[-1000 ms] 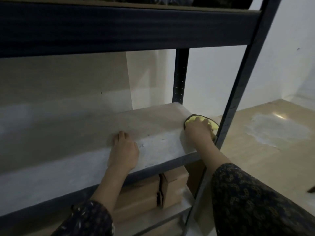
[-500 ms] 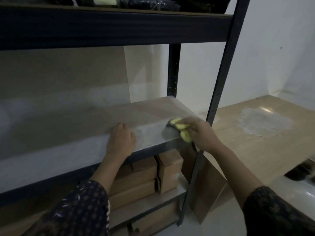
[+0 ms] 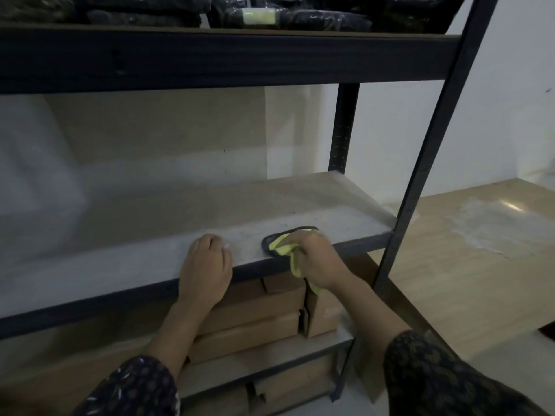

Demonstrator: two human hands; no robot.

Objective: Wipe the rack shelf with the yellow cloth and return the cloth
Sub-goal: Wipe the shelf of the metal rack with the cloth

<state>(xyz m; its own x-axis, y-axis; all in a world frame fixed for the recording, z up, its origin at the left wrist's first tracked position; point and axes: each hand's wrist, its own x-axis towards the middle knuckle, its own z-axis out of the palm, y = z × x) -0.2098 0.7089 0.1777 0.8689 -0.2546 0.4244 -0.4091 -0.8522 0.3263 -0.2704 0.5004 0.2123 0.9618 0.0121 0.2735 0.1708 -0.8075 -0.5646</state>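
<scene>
Yellow cloth [image 3: 282, 249] is bunched in the right grip [image 3: 315, 261], whose fingers curl round it at the front edge of the rack shelf [image 3: 135, 265], lower centre of the frame. The left grip [image 3: 207, 265] lies flat on the shelf just left of it, fingers relaxed, with cardboard boxes [image 3: 255, 307] stacked below.

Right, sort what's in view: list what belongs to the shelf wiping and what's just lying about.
Job in hand: yellow cloth, gripped by the right hand; rack shelf under the cloth; left hand resting on it.
Lying about: cardboard boxes one level below; dark wrapped bundles one level above.
</scene>
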